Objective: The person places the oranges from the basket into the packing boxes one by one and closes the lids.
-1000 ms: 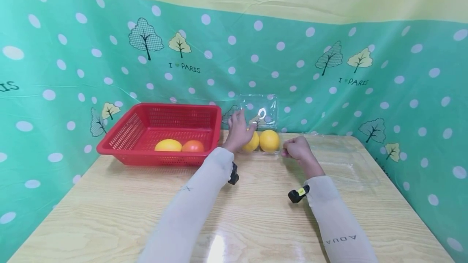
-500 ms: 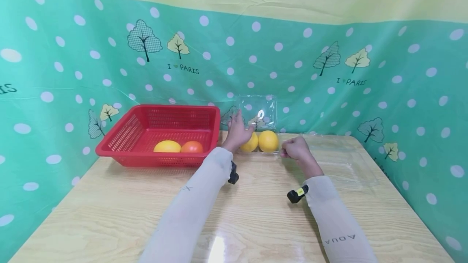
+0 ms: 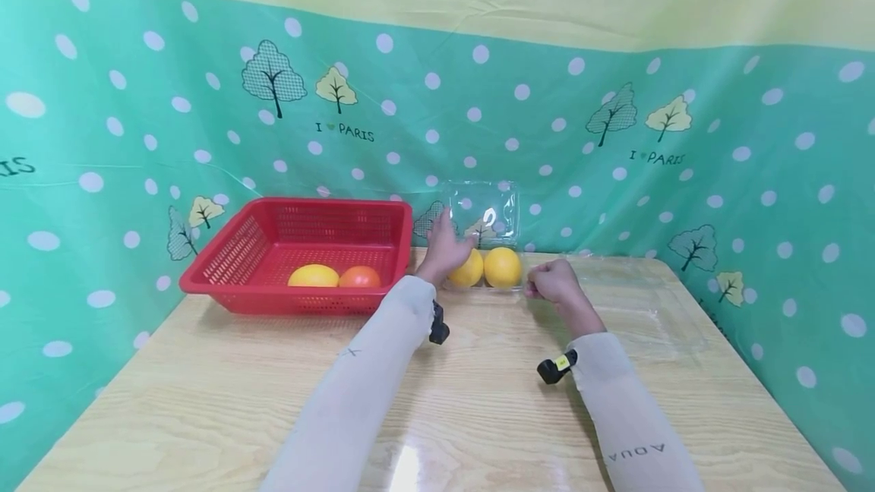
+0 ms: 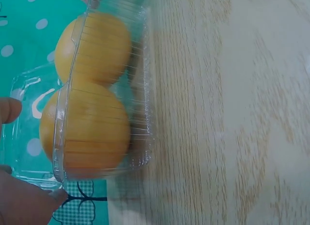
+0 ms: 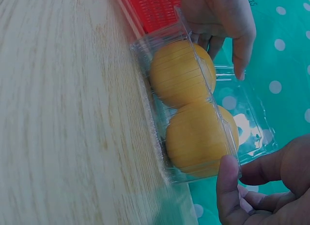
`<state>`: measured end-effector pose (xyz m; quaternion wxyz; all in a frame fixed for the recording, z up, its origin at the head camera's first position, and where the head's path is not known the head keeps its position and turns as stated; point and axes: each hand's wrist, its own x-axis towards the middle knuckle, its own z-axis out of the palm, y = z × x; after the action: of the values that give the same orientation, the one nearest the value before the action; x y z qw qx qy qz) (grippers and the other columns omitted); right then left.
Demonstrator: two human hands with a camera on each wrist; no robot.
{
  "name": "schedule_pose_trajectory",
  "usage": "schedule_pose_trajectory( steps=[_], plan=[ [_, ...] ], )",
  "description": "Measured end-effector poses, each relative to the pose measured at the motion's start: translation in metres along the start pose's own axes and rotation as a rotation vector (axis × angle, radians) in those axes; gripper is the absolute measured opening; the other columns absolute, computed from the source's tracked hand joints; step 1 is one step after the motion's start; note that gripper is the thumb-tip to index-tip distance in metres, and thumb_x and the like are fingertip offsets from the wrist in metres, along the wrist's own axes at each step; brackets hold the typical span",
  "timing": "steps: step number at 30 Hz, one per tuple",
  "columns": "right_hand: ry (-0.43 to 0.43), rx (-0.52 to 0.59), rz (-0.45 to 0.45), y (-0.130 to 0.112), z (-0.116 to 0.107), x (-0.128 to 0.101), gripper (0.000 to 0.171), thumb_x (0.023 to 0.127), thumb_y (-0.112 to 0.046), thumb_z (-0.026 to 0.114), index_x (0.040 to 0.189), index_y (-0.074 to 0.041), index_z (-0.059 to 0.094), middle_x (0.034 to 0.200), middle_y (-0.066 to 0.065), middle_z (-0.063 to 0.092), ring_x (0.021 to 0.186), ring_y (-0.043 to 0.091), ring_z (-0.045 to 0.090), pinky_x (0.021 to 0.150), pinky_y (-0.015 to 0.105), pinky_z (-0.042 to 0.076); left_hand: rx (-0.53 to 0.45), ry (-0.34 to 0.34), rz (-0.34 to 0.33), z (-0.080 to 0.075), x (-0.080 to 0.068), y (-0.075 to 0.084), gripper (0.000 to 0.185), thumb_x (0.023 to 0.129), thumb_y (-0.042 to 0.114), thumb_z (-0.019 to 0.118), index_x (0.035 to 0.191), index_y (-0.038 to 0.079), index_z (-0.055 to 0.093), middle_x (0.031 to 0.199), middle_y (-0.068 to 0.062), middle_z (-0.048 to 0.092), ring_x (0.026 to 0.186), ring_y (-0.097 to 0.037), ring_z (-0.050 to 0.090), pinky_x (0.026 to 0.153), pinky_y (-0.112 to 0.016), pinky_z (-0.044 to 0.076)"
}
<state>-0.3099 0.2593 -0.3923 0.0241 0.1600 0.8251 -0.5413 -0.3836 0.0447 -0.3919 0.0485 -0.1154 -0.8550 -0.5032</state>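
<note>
Two oranges sit side by side in a clear plastic clamshell container at the table's back edge. Its lid stands raised behind them, against the curtain. My right hand pinches the container's right end, thumb outside the rim and forefinger behind it. On the other end is my left hand, fingers extended upward beside the lid and thumb apart from them. In the right wrist view its fingers are partly hidden behind the container, so any contact is unclear.
A red perforated basket stands to the left, holding a yellow fruit and a red-orange round fruit. More clear plastic containers lie at the right. A green dotted curtain hangs behind the wooden table.
</note>
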Motion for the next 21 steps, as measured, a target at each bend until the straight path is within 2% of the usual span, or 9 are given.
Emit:
schedule_pose_trajectory(
  steps=[8, 13, 18, 21],
  plan=[
    [0.005, 0.005, 0.000, 0.0007, 0.0006, 0.0013, 0.030, 0.104, -0.007, 0.048, 0.128, 0.009, 0.058, 0.099, 0.016, 0.062, 0.077, 0.018, 0.064, 0.087, 0.038, 0.058, -0.004, 0.006, -0.023, -0.0008, -0.0012, 0.0011, 0.094, 0.098, 0.035, 0.066, 0.165, 0.015, 0.003, 0.169, -0.015, 0.010, 0.154, -0.037, 0.012, 0.120, -0.058, 0.026],
    [0.001, 0.010, -0.009, 0.0008, 0.0008, 0.0014, 0.030, 0.105, -0.007, 0.049, 0.128, 0.010, 0.058, 0.099, 0.016, 0.061, 0.077, 0.017, 0.064, 0.081, 0.033, 0.060, -0.040, 0.025, -0.040, -0.0025, -0.0023, 0.0025, 0.098, 0.098, 0.033, 0.067, 0.164, 0.013, -0.002, 0.168, -0.018, 0.008, 0.155, -0.039, 0.010, 0.121, -0.058, 0.025],
    [0.000, 0.021, -0.011, 0.0020, 0.0007, 0.0029, 0.030, 0.104, -0.006, 0.049, 0.128, 0.010, 0.057, 0.099, 0.016, 0.060, 0.076, 0.017, 0.064, 0.077, 0.030, 0.060, -0.081, 0.065, -0.070, -0.0033, -0.0043, 0.0061, 0.094, 0.099, 0.030, 0.065, 0.165, 0.013, 0.000, 0.168, -0.018, 0.009, 0.154, -0.038, 0.015, 0.120, -0.055, 0.027],
    [-0.003, 0.021, -0.007, 0.0025, 0.0003, 0.0032, 0.030, 0.104, -0.006, 0.048, 0.129, 0.010, 0.057, 0.099, 0.016, 0.061, 0.077, 0.017, 0.064, 0.080, 0.032, 0.060, -0.095, 0.107, -0.083, -0.0039, -0.0057, 0.0091, 0.088, 0.100, 0.031, 0.063, 0.164, 0.013, 0.005, 0.166, -0.018, 0.013, 0.152, -0.036, 0.020, 0.119, -0.053, 0.030]
  ],
)
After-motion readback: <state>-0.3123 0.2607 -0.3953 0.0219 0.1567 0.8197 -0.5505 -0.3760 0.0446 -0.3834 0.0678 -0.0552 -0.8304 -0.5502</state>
